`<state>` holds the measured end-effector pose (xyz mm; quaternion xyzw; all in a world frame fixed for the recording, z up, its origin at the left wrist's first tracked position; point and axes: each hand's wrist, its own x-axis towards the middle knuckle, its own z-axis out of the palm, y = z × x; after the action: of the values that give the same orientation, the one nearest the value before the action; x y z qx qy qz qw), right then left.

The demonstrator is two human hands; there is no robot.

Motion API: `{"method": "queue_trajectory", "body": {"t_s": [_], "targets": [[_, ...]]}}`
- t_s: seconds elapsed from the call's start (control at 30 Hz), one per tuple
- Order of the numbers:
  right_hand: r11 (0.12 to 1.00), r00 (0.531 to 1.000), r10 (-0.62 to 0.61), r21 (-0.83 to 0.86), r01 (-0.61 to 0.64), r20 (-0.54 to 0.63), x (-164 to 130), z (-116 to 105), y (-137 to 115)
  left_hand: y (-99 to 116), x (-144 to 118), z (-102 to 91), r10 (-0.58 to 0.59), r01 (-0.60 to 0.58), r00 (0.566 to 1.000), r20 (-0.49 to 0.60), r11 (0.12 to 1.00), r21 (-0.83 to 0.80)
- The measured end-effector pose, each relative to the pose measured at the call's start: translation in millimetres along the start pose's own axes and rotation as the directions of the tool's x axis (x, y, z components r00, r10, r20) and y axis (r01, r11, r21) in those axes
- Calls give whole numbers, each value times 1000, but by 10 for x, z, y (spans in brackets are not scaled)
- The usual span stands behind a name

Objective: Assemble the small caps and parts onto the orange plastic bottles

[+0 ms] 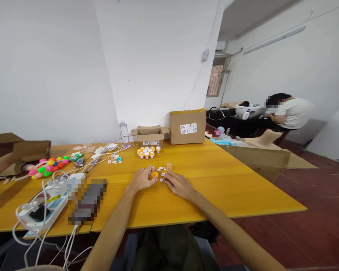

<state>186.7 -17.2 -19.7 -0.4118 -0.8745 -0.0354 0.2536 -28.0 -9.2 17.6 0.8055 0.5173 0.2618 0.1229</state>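
Observation:
My left hand [142,178] is closed around a small round orange piece [154,175], held between thumb and fingers just above the wooden table. My right hand [180,184] rests to the right with its fingers bent down by some small white pieces [161,169]; whether it pinches one is hidden. A small white disc [161,180] lies between the hands. Just beyond the right fingertips sits a small pale orange, see-through piece [169,165]. Farther back stands a cluster of several small orange-and-white round items [147,152].
An open carton [150,135], a larger closed carton [188,128] and a water bottle [124,134] stand along the wall. On the left lie colourful balls [48,167], a power strip [53,203] with cables, and a blurred dark object [89,201]. Another person [292,113] sits far right.

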Motion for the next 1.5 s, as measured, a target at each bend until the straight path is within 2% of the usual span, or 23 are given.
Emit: {"method": "queue_trajectory", "body": {"t_s": [0.1,0.27,0.37,0.63,0.83,0.97,1.27,1.5], "targets": [[1000,1000,18,-6,-18,-13,6,9,11,11,-2,4,8,-8,1000,15,1000,-21],[1000,998,-5,25,3,59,30,-39,-5,47,-5,37,66,-65,996,54,998,-13],[998,998,-21,52,18,58,36,-58,-12,65,-9,66,98,-97,992,77,995,-9],[993,997,-64,106,60,38,28,-33,27,76,-3,89,103,-102,992,74,995,-18],[988,994,-86,133,77,67,23,-64,20,92,4,80,138,-140,987,81,990,21],[986,996,-81,149,75,33,25,-77,14,114,-4,62,141,-143,986,85,990,16],[990,996,59,135,-49,-72,18,-10,91,109,-10,58,146,-146,982,120,989,-14],[988,994,42,151,-26,-98,12,49,140,80,22,27,144,-135,967,209,989,-57]]}}
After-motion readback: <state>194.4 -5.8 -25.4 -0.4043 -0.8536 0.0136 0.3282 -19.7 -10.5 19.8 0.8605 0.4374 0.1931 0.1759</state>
